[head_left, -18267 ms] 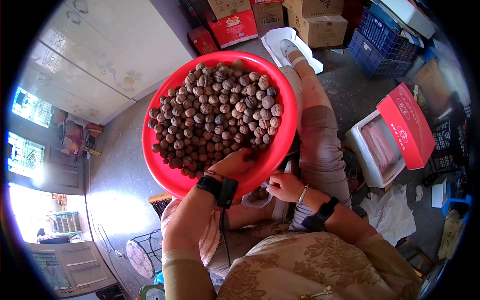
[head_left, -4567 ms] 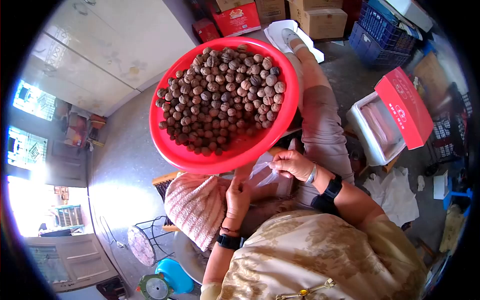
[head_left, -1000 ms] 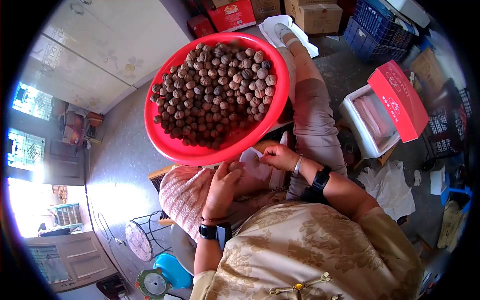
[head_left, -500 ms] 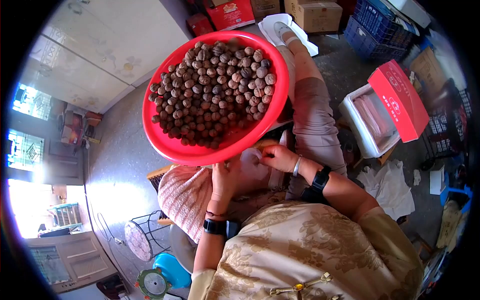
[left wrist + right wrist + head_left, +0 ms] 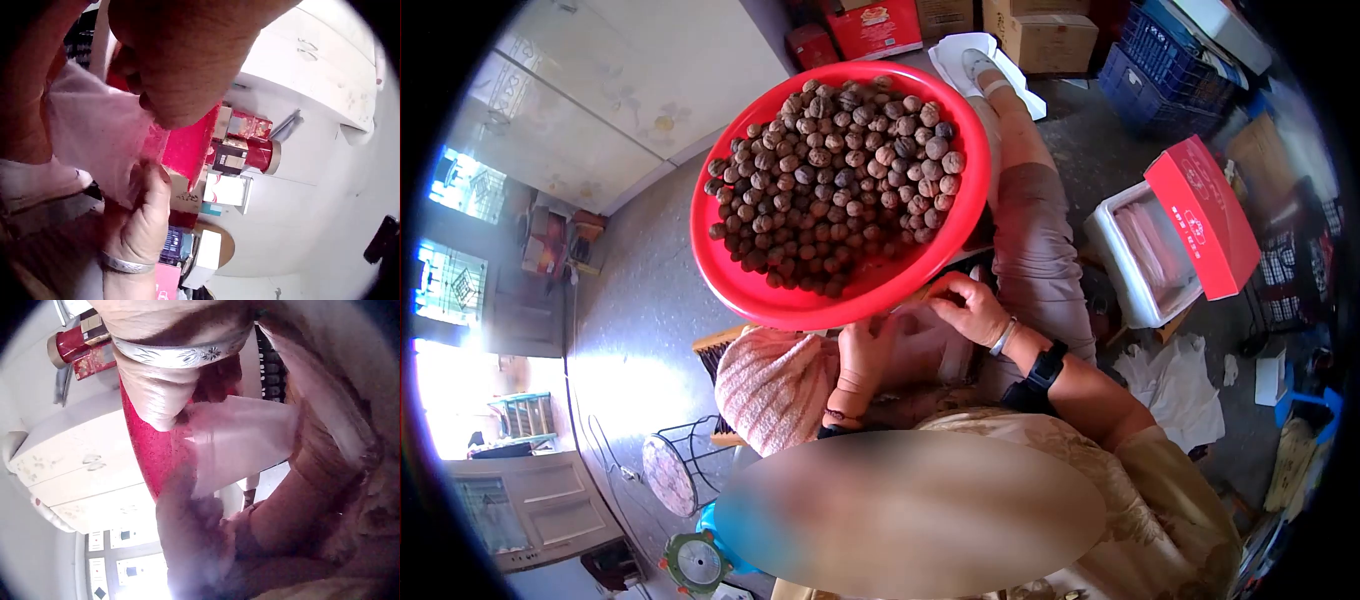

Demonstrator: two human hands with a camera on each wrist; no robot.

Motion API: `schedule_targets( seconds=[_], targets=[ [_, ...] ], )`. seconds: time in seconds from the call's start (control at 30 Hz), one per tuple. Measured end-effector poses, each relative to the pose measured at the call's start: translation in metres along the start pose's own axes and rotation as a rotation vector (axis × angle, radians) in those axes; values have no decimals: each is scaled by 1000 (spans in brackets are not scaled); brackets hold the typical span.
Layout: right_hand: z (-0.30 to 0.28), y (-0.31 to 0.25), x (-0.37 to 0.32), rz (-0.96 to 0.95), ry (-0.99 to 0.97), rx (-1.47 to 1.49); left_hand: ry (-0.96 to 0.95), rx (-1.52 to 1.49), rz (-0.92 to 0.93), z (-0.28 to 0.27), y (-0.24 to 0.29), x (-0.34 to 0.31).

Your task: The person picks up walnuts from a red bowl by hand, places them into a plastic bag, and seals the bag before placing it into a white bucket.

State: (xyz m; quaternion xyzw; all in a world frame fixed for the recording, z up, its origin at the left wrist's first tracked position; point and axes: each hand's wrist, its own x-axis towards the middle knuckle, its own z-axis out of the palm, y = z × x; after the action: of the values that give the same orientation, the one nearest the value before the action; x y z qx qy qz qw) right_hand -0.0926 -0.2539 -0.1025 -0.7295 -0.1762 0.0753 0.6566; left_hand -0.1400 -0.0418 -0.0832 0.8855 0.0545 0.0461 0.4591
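with left hand (image 5: 865, 358) and right hand (image 5: 970, 312) pinching the plastic bag (image 5: 94, 128) beside the red basin (image 5: 977, 180), tension it evenly.

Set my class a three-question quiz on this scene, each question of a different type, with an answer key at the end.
1. Multiple choice. What is heaped in the red basin?
A) Potatoes
B) Walnuts
C) Eggs

2. True or false. The silver bangle is worn on the person's right wrist.

3. Short answer. What do the left hand and the right hand both hold?

Key: 1. B. 2. True. 3. A translucent plastic bag.
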Motion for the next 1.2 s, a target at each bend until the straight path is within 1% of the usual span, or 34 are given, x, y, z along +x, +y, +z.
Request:
schedule_targets(
  seconds=[0.03,0.07,0.1,0.13,0.17,0.2,0.23,0.3,0.33,0.37,0.4,0.43,0.5,0.53,0.57,0.6,0.67,0.7,0.73,0.77,0.8,0.87,0.9,0.93,0.97,1.0,1.03,1.07,1.13,1.17,1.2],
  targets=[
    [-2,-8,-1,20,41,-40,2,1,-3,1,0,-1],
    [-4,-12,-1,40,83,-81,38,14,-59,3,1,-1],
    [-6,-6,0,-13,88,-242,73,26,-115,5,1,-2],
    [-5,0,-1,-13,88,-243,73,24,-115,10,-13,-1],
    [-3,6,-3,0,64,-330,80,-58,-94,19,-35,0],
    [-2,11,-5,12,40,-418,87,-139,-72,19,-36,2],
    [-1,16,-6,133,-10,-424,89,-141,-72,20,-37,1],
    [1,18,-9,133,-27,-378,126,-246,-145,20,-35,0],
    [1,14,-6,132,-41,-334,134,-245,-141,20,-35,1],
    [0,10,-5,123,-44,-334,162,-369,-149,20,-34,0],
    [-1,3,-3,117,-2,-230,188,-494,-157,19,-32,-1],
    [-1,-1,-2,112,41,-125,194,-492,-153,16,-30,-1],
    [-1,0,0,106,10,-119,157,-348,-106,11,-26,-3],
    [-1,1,-2,108,-17,-113,162,-346,-105,12,-36,-4],
    [5,28,-4,77,-31,-121,72,-207,-140,15,-51,-3],
    [7,26,-5,72,-32,-120,-18,-68,-172,19,-65,-3],
    [6,16,-5,-58,-67,-327,-43,-6,-154,23,-73,-10],
    [6,15,-4,-13,-73,-290,-49,-94,83,23,-73,-13],
    [6,18,-4,-17,-72,-289,-55,-179,321,21,-71,-13],
    [6,24,-3,-14,-53,-279,-149,-57,109,-7,-15,-15],
    [6,28,-4,-9,-33,-268,-148,-52,110,-19,-5,-16],
    [5,25,-4,-2,-30,-255,-403,259,32,-42,6,-17],
    [4,18,-4,51,-56,-241,-409,64,-32,-60,36,-20],
    [4,15,-4,104,-82,-227,-408,69,-32,-78,62,-19],
    [7,17,-5,119,-69,-197,-455,-70,-169,-94,85,-15],
    [7,18,-5,118,-67,-192,-499,-209,-306,-105,96,-10],
    [7,18,-5,97,-64,-216,-423,-224,-308,-110,96,-4],
    [7,19,-5,77,-61,-241,-425,-220,-308,-114,93,5],
    [7,18,-5,68,-53,-272,-227,-81,-225,-122,82,28],
    [6,19,-5,74,-54,-271,-230,-77,-224,-126,75,41],
    [6,20,-6,79,-54,-269,-198,43,-130,-130,67,54]
  ],
)
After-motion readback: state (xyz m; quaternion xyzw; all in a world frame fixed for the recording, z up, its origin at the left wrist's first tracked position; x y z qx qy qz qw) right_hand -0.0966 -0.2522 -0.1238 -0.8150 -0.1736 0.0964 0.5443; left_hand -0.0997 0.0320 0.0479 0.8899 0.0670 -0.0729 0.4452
